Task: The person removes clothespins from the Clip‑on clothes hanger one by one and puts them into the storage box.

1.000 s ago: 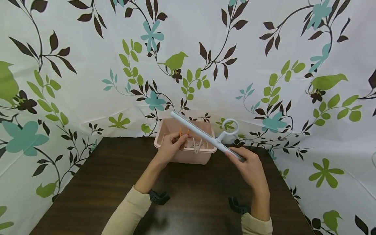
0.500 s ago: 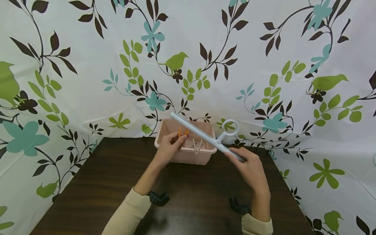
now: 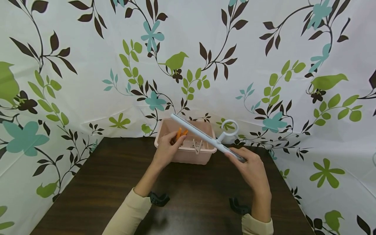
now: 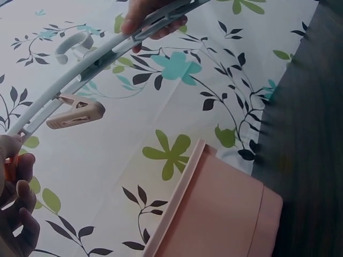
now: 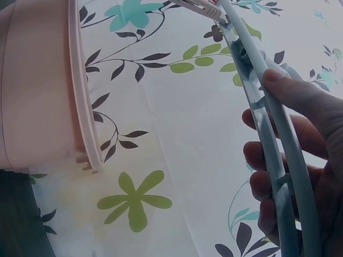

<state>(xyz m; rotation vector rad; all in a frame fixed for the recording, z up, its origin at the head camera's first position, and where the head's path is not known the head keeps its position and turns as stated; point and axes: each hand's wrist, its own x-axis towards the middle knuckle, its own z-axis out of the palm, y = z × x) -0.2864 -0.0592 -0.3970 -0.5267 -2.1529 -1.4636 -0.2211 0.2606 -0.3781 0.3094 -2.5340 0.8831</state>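
My right hand [image 3: 251, 168] grips one arm of a light blue plastic clothes hanger [image 3: 202, 133], raised at a slant with its round hook [image 3: 235, 129] to the upper right. In the right wrist view, the thumb lies along the hanger and the fingers [image 5: 262, 184] curl round behind it. A beige clothespin [image 4: 77, 113] hangs from the hanger's lower bar. My left hand [image 3: 165, 150] pinches an orange clothespin [image 3: 179, 133], its two prongs pointing up, close beside the hanger's far arm. In the left wrist view, thumb and fingers mostly hide this orange clothespin [image 4: 10, 168].
Behind the hands, a pink plastic bin [image 3: 191, 157] stands at the back of the dark wooden table [image 3: 188, 195]. A patterned cloth [image 3: 205, 94] with leaves, flowers and birds hangs right behind the table and along its sides.
My left hand has shifted slightly left and turned, so more of the orange clothespin shows. The hanger has rolled a little in my nearly still right hand.
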